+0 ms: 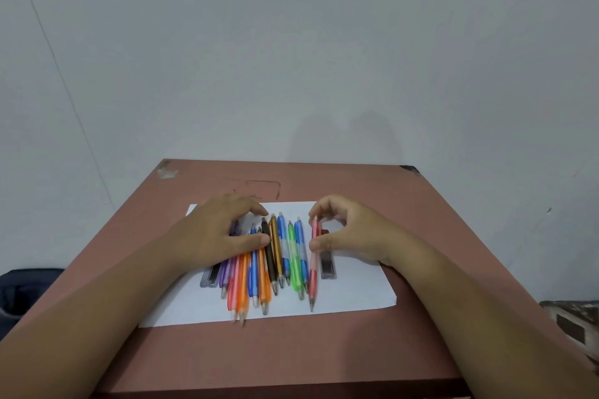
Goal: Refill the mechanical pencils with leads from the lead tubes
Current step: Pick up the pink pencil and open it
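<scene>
Nearest to us, the pointed tips of the pencils [259,272] stick out toward us on the white paper [356,295], which lies on the brown table [291,353]. The pencils lie side by side in a row, orange, pink and purple on the left, green and blue in the middle.

A little further, our right hand [343,233] pinches the red pencil [313,262] between thumb and first finger. That pencil sits at the right end of the row. Just beside it, on its right, lies a dark lead tube [327,264]. Our left hand [223,230] lies flat with fingers spread over the left pencils, touching them. Another lead tube [210,275] peeks out under that hand, at the left edge of the row.

We think we are only starting: picking the first pencil to fill. Next we need to lift the red pencil, pull off its back cap, then open a lead tube and slide thin leads in gently, because they snap easily.

Furthest away is the bare grey wall [291,42].
</scene>
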Tool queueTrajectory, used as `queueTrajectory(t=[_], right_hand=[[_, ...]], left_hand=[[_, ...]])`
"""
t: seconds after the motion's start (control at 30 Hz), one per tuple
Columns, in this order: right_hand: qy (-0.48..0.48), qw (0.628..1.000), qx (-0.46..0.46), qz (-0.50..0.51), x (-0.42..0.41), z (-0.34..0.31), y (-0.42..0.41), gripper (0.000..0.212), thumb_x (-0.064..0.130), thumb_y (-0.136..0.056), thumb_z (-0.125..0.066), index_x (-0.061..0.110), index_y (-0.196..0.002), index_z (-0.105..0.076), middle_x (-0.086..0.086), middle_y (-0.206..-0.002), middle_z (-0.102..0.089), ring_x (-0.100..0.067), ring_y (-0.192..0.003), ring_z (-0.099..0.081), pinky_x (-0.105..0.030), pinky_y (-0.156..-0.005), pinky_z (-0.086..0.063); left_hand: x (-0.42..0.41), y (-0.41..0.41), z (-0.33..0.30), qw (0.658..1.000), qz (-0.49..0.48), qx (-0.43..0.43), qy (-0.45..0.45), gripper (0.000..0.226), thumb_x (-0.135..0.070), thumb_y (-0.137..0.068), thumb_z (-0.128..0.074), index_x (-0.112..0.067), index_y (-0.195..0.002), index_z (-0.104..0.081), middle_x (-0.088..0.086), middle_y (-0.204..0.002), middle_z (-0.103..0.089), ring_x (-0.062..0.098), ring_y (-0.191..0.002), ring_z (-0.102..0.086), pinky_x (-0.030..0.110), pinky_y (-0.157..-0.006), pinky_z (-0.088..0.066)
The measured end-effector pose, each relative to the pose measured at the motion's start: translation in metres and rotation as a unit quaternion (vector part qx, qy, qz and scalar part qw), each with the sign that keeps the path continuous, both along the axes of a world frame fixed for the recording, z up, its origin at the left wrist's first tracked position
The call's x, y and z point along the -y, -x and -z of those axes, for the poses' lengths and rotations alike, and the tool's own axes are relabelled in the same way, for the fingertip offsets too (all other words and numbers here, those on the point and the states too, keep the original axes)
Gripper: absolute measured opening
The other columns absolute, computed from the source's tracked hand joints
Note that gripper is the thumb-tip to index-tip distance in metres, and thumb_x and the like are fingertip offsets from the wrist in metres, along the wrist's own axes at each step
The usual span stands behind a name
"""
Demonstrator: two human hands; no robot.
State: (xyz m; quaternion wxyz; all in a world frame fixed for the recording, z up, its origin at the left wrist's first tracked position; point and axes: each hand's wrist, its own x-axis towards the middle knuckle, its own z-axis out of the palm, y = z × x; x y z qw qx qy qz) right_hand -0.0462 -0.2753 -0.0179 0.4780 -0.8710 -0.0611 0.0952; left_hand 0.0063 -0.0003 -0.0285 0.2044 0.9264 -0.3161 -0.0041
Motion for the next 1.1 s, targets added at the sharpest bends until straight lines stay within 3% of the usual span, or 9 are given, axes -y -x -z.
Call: queueTrajectory(t=[0.13,0.27,0.43,0.57,0.67,0.8,0.9,1.0,1.1], right_hand=[[-0.177,0.984,-0.010,0.025,0.000,-0.003,0.002,0.039,-0.004,-0.082,-0.077,0.010,-0.114,-0.059,-0.017,-0.100,-0.071,-0.023,-0.095,-0.073,-0.028,-0.072,-0.060],[-0.225,0.969,0.071,0.066,0.002,-0.009,0.003,0.033,-0.003,-0.082,-0.076,0.012,-0.108,-0.063,-0.002,-0.081,-0.073,-0.017,-0.084,-0.072,-0.026,-0.078,-0.059],[-0.238,0.951,0.159,0.119,-0.013,-0.036,0.002,0.024,0.009,-0.087,-0.076,0.015,-0.106,-0.064,-0.002,-0.087,-0.077,-0.016,-0.086,-0.075,-0.027,-0.080,-0.056],[-0.194,0.952,0.177,0.161,-0.024,-0.048,-0.004,0.010,0.018,-0.093,-0.071,0.019,-0.104,-0.069,0.003,-0.088,-0.079,-0.017,-0.091,-0.074,-0.036,-0.085,-0.058],[-0.186,0.947,0.184,0.188,-0.024,-0.050,-0.015,0.005,0.017,-0.095,-0.069,0.020,-0.097,-0.073,0.006,-0.084,-0.078,-0.020,-0.094,-0.073,-0.040,-0.089,-0.058],[-0.183,0.939,0.183,0.225,-0.012,-0.038,-0.033,0.010,0.013,-0.094,-0.069,0.019,-0.088,-0.074,0.005,-0.085,-0.078,-0.018,-0.084,-0.066,-0.037,-0.076,-0.058],[-0.093,0.957,0.175,0.211,0.000,-0.014,-0.043,0.012,0.013,-0.091,-0.073,0.024,-0.086,-0.076,0.008,-0.087,-0.076,-0.012,-0.086,-0.071,-0.031,-0.079,-0.061],[0.027,0.977,0.141,0.160,0.008,0.007,-0.049,0.011,0.017,-0.090,-0.074,0.026,-0.085,-0.077,0.012,-0.086,-0.074,-0.003,-0.083,-0.068,-0.025,-0.081,-0.058],[0.097,0.980,0.131,0.117,0.010,0.014,-0.053,0.009,0.020,-0.090,-0.074,0.029,-0.089,-0.077,0.014,-0.089,-0.073,-0.002,-0.084,-0.066,-0.023,-0.080,-0.057]], left_hand=[[-0.003,0.003,0.000,0.999,0.004,-0.005,0.037,0.060,-0.085,-0.078,-0.041,-0.052,-0.127,-0.049,-0.032,-0.131,-0.048,-0.006,-0.120,-0.045,0.035,-0.100,-0.044],[0.009,0.013,-0.009,0.995,-0.007,0.006,0.098,0.060,-0.085,-0.075,-0.041,-0.048,-0.119,-0.058,-0.035,-0.119,-0.056,-0.011,-0.113,-0.050,0.027,-0.092,-0.045],[0.039,0.021,-0.032,0.984,0.022,-0.071,0.161,0.053,-0.084,-0.076,-0.051,-0.047,-0.113,-0.064,-0.029,-0.098,-0.068,-0.009,-0.092,-0.063,0.021,-0.076,-0.048],[0.053,0.010,-0.038,0.972,-0.002,-0.097,0.216,0.017,-0.050,-0.091,-0.062,-0.036,-0.094,-0.072,-0.006,-0.082,-0.074,0.020,-0.080,-0.070,0.050,-0.083,-0.059],[0.052,-0.009,-0.037,0.976,-0.035,-0.078,0.199,0.015,-0.039,-0.096,-0.060,-0.037,-0.086,-0.071,-0.008,-0.076,-0.072,0.034,-0.082,-0.067,0.053,-0.081,-0.058],[0.042,-0.023,-0.038,0.992,-0.046,-0.030,0.111,0.023,-0.039,-0.096,-0.061,-0.031,-0.076,-0.068,-0.004,-0.064,-0.061,0.014,-0.058,-0.051,0.024,-0.055,-0.041],[0.032,-0.034,-0.027,0.991,-0.059,-0.013,0.118,0.026,-0.038,-0.094,-0.061,-0.039,-0.068,-0.064,-0.006,-0.059,-0.059,0.010,-0.054,-0.048,0.026,-0.055,-0.040],[0.022,-0.041,-0.007,0.990,-0.066,-0.010,0.127,0.015,-0.058,-0.087,-0.053,-0.056,-0.076,-0.063,-0.009,-0.063,-0.063,0.014,-0.056,-0.058,0.037,-0.057,-0.052],[0.019,-0.042,0.001,0.995,-0.050,0.012,0.083,0.017,-0.053,-0.093,-0.053,-0.048,-0.078,-0.060,-0.018,-0.074,-0.063,0.002,-0.071,-0.061,0.031,-0.068,-0.054]])
